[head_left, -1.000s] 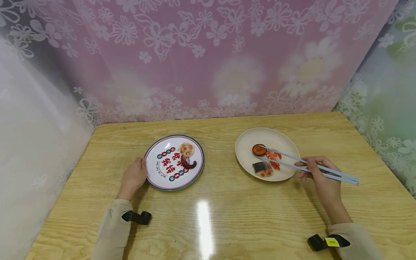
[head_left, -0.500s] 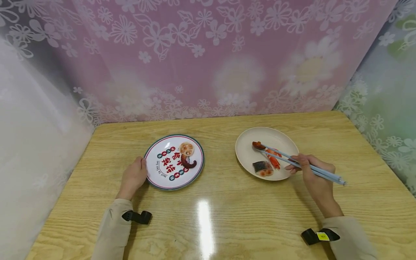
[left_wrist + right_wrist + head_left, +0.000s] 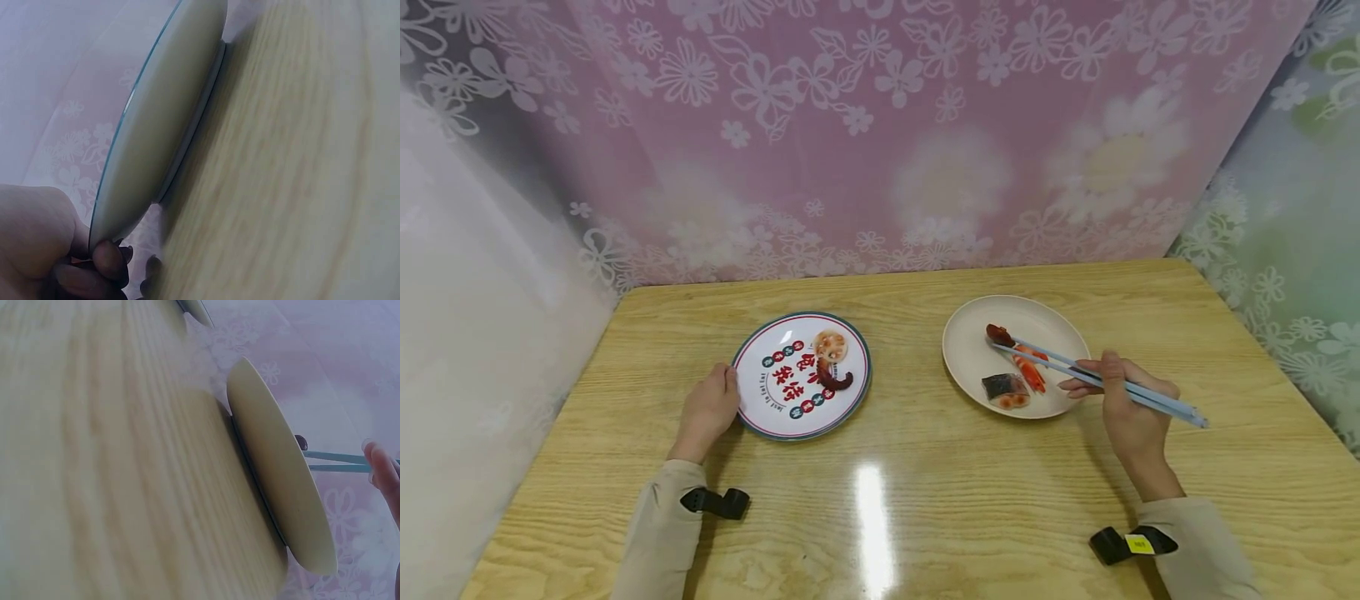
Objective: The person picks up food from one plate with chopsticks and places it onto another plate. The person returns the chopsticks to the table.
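Observation:
My left hand [image 3: 709, 408] pinches the near-left rim of a white plate [image 3: 752, 396] with red lettering and a dark green edge. On that plate lie a lotus root slice [image 3: 831, 345] and a dark red curled tentacle [image 3: 837, 380]. Light blue chopsticks [image 3: 1157, 402] are held in my right hand [image 3: 1138, 417], over the right edge of a beige plate [image 3: 962, 358]. Between the chopstick tips is a brown round piece like a mushroom cap [image 3: 999, 335], tipped on edge. Beside it lie a shrimp [image 3: 1028, 372] and a dark-skinned fish piece [image 3: 1002, 387] with orange-spotted ends.
Both plates stand on a wooden table [image 3: 910, 467], with a gap between them. A pink flowered curtain [image 3: 880, 167] hangs behind the table's far edge. Pale curtains close off the left and right sides. Each wrist wears a small black camera [image 3: 722, 502].
My right hand has moved left, and the chopsticks have closed on the brown round piece. It has turned from lying flat to standing on edge. My left hand has stayed still.

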Motion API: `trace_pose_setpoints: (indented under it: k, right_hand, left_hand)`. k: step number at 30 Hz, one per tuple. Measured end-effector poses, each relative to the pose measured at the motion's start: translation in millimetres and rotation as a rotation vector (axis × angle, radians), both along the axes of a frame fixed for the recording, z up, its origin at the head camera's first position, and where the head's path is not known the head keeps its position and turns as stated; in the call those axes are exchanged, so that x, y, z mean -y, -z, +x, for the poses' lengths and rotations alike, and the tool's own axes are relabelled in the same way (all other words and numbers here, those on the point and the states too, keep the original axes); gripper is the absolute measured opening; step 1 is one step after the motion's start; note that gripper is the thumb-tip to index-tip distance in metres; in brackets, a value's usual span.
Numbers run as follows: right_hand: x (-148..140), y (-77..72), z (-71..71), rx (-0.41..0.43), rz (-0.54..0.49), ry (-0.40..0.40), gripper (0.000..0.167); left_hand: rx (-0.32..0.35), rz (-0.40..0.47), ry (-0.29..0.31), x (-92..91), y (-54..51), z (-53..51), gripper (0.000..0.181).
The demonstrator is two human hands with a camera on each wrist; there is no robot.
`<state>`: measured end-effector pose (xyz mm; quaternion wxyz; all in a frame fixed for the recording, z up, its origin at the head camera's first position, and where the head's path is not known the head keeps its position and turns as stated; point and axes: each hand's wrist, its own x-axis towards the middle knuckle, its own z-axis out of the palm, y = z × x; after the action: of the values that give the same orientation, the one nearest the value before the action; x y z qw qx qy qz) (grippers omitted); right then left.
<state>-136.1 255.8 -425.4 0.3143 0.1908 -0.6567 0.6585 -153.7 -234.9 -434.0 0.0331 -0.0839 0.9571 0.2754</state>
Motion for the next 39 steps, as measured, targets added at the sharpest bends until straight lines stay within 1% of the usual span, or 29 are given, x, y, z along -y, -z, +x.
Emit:
trace_pose_setpoints:
  k: [4,8,15,22,25,31,35,39]
  right_hand:
    - [-0.8,2.2,-1.3,0.01,0.008,0.032,0.027]
    - [0.4,1.8,-1.2,0.017,0.004,0.047,0.027]
    - [3.3,-0.8,-0.1,0.018,-0.027,0.04,0.028]
    - [2.9,0.6,-0.3,0.022,-0.063,0.019,0.029]
    - [1.3,2.3,-1.5,0.027,-0.097,0.002,0.03]
    - [-0.5,3.6,-2.5,0.061,-0.181,-0.006,0.034]
    - [-0.2,4.0,-3.7,0.06,-0.237,-0.027,0.037]
    - [0.4,3.7,-4.1,0.084,-0.27,-0.018,0.039]
  left_hand:
    - [0.006,0.001,0.001,0.2,0.3,-0.1,0.034]
    - [0.012,-0.001,-0.003,0.9,2.0,-1.2,0.034]
    - [0.021,0.004,-0.021,1.3,3.9,-3.7,0.035]
    - [0.026,0.006,-0.019,1.4,4.0,-3.0,0.035]
    - [0.031,0.012,-0.02,1.2,3.8,-2.7,0.036]
    - [0.028,0.016,-0.022,0.7,3.3,-2.7,0.036]
    - [0.03,0.014,-0.026,0.6,3.0,-2.8,0.036]
    - [0.039,0.016,-0.024,1.0,3.1,-2.4,0.036]
